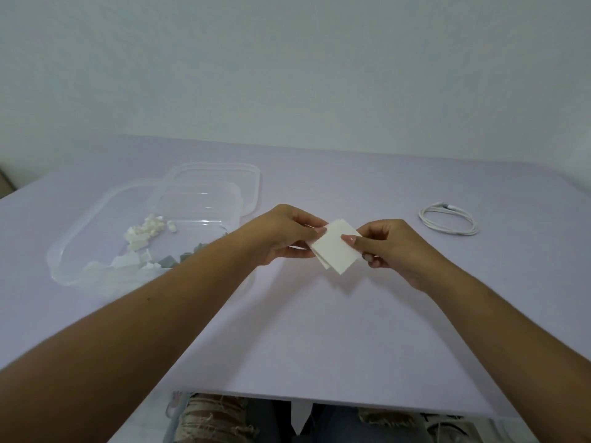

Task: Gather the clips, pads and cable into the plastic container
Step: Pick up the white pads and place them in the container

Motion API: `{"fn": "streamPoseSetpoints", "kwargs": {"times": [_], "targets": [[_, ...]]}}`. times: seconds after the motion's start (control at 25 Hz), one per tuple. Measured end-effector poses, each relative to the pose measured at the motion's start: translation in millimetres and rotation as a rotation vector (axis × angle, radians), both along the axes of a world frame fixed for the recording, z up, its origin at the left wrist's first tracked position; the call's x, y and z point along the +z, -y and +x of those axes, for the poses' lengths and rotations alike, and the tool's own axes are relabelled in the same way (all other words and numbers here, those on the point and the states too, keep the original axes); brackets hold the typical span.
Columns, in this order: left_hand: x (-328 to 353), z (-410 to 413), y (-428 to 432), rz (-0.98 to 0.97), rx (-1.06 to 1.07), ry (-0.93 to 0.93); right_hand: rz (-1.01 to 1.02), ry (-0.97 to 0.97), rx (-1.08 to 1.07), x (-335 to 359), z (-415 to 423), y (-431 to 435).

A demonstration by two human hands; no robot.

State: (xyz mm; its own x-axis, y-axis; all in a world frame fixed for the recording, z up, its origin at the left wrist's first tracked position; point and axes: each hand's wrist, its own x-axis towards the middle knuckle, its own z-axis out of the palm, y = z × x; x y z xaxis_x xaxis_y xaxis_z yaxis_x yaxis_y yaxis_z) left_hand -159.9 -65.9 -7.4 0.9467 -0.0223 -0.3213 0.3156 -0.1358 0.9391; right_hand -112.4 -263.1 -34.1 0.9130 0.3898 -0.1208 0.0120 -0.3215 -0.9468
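Small stack of thin white square pads (334, 251) is held just above the lavender surface (319, 330), between both hands. Left hand (287, 233) pinches the stack's left corner, right hand (388, 247) its right edge, fingers (350, 239) narrow on it. Likely very light, slightly flexible, and sheets may slide or fan apart, so pinch across the full stack at an edge. Clear plastic container (51, 257) sits to the left with white clips (150, 227) inside. Coiled white cable (424, 219) lies to the right, limp and light; grab the whole coil.
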Motion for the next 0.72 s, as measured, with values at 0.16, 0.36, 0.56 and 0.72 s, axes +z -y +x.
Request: {"fn": "streamPoseSetpoints", "kwargs": {"times": [0.16,0.36,0.56,0.72], "targets": [[22.0,0.7,-22.0,-0.124,0.094,0.039,0.074,0.085,-0.031,25.8,-1.0,-21.7],[64.1,-16.8,-97.1,-0.181,0.095,-0.131,0.217,0.426,0.092,74.4,-0.4,-98.4],[62.6,-33.5,-156.0,-0.307,0.357,-0.016,0.152,0.521,0.243,69.2,1.8,-173.5],[28.1,-35.9,-188.3,-0.096,0.47,0.04,0.008,0.214,0.345,50.8,4.2,-206.2]]}}
